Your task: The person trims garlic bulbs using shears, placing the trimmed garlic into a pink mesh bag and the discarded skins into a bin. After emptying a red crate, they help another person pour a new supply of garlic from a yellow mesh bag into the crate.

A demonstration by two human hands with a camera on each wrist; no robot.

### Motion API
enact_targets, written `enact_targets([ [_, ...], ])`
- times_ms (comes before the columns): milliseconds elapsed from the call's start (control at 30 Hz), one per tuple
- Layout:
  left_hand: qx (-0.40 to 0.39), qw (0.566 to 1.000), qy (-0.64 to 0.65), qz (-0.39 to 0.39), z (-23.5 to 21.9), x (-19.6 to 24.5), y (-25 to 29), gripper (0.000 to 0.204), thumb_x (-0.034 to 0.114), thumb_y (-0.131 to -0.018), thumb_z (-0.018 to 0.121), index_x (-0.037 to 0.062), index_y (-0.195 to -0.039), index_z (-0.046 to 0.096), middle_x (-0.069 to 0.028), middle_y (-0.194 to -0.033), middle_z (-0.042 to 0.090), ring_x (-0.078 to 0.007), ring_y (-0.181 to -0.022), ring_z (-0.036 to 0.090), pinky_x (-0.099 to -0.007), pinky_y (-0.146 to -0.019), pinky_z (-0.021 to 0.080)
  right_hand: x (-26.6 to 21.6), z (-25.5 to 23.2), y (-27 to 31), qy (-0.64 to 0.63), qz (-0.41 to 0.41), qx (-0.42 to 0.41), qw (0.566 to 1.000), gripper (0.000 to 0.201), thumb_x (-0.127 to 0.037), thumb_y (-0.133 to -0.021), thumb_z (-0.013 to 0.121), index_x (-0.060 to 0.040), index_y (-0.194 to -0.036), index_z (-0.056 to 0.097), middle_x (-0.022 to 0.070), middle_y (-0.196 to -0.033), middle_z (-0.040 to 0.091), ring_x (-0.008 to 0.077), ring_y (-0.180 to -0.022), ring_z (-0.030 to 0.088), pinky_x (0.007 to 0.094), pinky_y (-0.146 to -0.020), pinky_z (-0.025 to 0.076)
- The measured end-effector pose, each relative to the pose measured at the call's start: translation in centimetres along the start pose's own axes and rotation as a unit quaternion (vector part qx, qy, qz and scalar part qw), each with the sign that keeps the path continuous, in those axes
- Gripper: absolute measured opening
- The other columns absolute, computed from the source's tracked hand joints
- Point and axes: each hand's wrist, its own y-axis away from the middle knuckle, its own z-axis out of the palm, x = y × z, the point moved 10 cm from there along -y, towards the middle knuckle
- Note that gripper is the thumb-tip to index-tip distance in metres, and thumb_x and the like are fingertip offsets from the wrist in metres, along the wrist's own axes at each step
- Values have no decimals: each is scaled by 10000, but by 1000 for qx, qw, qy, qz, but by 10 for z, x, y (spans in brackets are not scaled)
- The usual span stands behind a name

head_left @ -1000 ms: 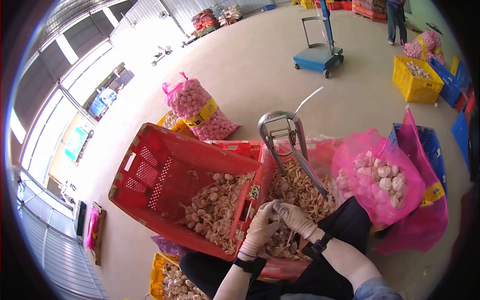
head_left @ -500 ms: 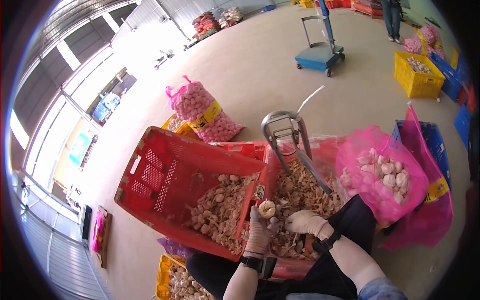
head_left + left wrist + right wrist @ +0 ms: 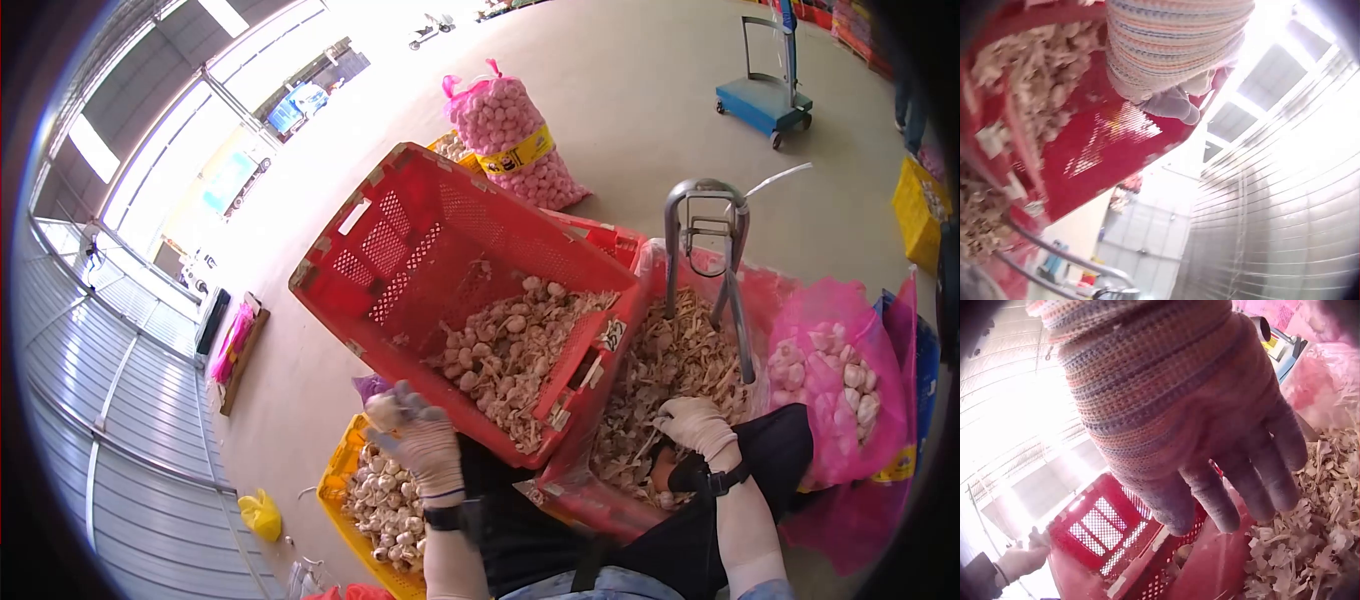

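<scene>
My gloved left hand (image 3: 428, 450) is over the yellow crate (image 3: 340, 488) of cleaned garlic, to the left of the red crate. Its fingers hold a pale garlic bulb (image 3: 382, 411), blurred in the head view. In the left wrist view the striped glove (image 3: 1175, 44) covers most of the bulb. My gloved right hand (image 3: 697, 425) hangs over the dry skins and stalks (image 3: 640, 400) in the red bin. The right wrist view shows its fingers (image 3: 1213, 500) loosely extended, with nothing in them. A tilted red crate (image 3: 400, 200) holds unpeeled bulbs and loose skins.
A bent metal cutter (image 3: 740, 290) stands up from the bin. A pink mesh bag (image 3: 800, 400) of bulbs lies at the right. Behind the red crate stands a full mesh bag (image 3: 520, 110). A blue platform scale (image 3: 765, 105) is farther off.
The hands came apart. My left hand carried the bulb leftward from the bin to above the yellow crate. My right hand stayed over the skins, and the head view turned left.
</scene>
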Motion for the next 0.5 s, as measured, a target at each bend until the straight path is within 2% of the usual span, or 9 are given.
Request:
enact_targets([
  [100, 102, 992, -44, 51, 1, 28, -3, 358, 442, -910, 621, 97, -1006, 624, -62, -958, 653, -147, -817, 625, -244, -622, 508, -7, 7, -11, 4, -12, 6, 1000, 395, -415, -891, 567, -76, -1049, 695, 163, -1043, 687, 350, -1032, 633, 439, -896, 489],
  [167, 121, 969, -216, -29, -38, 0, -22, 283, 376, -883, 669, 107, -961, 625, -38, -911, 636, -130, -726, 572, -254, -569, 450, -11, 18, -20, 19, -14, -18, 1000, 379, -412, -888, 575, -99, -1061, 701, 150, -1043, 690, 340, -1029, 634, 426, -895, 490],
  [233, 53, 928, -322, -183, -46, -77, -36, 277, 351, -872, 674, 101, -981, 625, -16, -830, 602, -104, -662, 502, -252, -528, 377, -13, 27, -22, 38, -26, -38, 998, 375, -413, -883, 581, -124, -1090, 701, 143, -1065, 689, 331, -1038, 632, 421, -903, 487],
  [300, -59, 793, -523, -308, -56, -134, -42, 240, 301, -912, 613, 85, -1015, 607, -1, -823, 587, -167, -714, 578, -296, -581, 465, -14, 28, -19, 41, -33, -46, 998, 383, -416, -883, 578, -127, -1103, 696, 143, -1075, 687, 330, -1046, 630, 424, -907, 487],
  [333, -63, 794, -519, -311, -80, -152, -59, 240, 301, -912, 613, 85, -1015, 607, -1, -823, 587, -167, -714, 578, -296, -581, 465, -14, 31, -16, 37, -39, -56, 997, 391, -420, -882, 575, -130, -1116, 691, 143, -1085, 685, 329, -1054, 628, 428, -910, 486],
  [400, -244, 439, -815, -289, -156, -203, -98, 303, 293, -936, 549, 43, -1099, 602, -71, -940, 665, -228, -829, 649, -318, -655, 519, -11, 27, -13, 38, -26, -53, 998, 405, -434, -884, 566, -136, -1130, 685, 136, -1093, 685, 332, -1061, 626, 429, -914, 488],
  [433, -329, 272, -868, -254, -185, -221, -110, 361, 301, -930, 533, 37, -1171, 588, -130, -1024, 668, -254, -925, 657, -342, -728, 533, -11, 26, -12, 40, -22, -65, 997, 405, -438, -885, 564, -138, -1129, 686, 132, -1097, 685, 332, -1063, 626, 426, -916, 488],
  [467, -401, 95, -888, -205, -171, -231, -105, 426, 309, -924, 517, 32, -1243, 574, -190, -1108, 672, -281, -1020, 665, -366, -800, 547, -11, 25, -12, 41, -18, -75, 996, 406, -441, -886, 562, -140, -1127, 687, 128, -1101, 685, 332, -1064, 625, 422, -918, 488],
  [500, -348, 68, -903, -242, -171, -223, -98, 459, 320, -914, 525, 33, -1269, 570, -219, -1165, 646, -292, -1087, 641, -382, -864, 532, -11, 25, -12, 40, -20, -83, 996, 404, -437, -891, 556, -131, -1122, 686, 137, -1095, 684, 332, -1057, 628, 427, -914, 489],
])
